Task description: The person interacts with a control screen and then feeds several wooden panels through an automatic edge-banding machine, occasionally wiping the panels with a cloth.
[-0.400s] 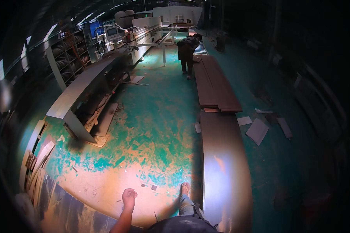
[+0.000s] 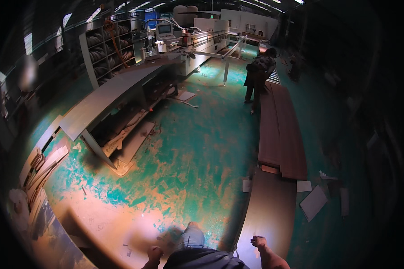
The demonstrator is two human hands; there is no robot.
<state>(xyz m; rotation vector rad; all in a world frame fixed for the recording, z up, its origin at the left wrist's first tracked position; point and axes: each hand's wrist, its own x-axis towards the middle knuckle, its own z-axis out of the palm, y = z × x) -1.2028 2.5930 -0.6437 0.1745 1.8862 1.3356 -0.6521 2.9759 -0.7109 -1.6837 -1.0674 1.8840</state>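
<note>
My left hand [image 2: 155, 253] hangs low near the bottom edge, its fingers curled in, with nothing seen in it. To the right, my right hand [image 2: 258, 242] is over the near end of the long board surface [image 2: 270, 201]. Its fingers are loosely bent and a little apart, holding nothing; whether it touches the board cannot be told. Farther along that surface lies a stack of dark reddish-brown panels [image 2: 280, 134]. One of my feet [image 2: 193, 225] is forward on the dusty green floor [image 2: 188, 157].
A person [image 2: 259, 76] bends over the far end of the panels. At left stand a long curved-looking bench [image 2: 107, 101], offcut strips [image 2: 45, 168] and a shelf rack [image 2: 105, 56]. Behind is a long white machine [image 2: 206, 49]. Loose pale boards [image 2: 314, 202] lie at right.
The view has turned left and moved forward, so the bench and panels appear farther right and nearer. My right hand has come into view; my left hand is lower. My foot has changed position.
</note>
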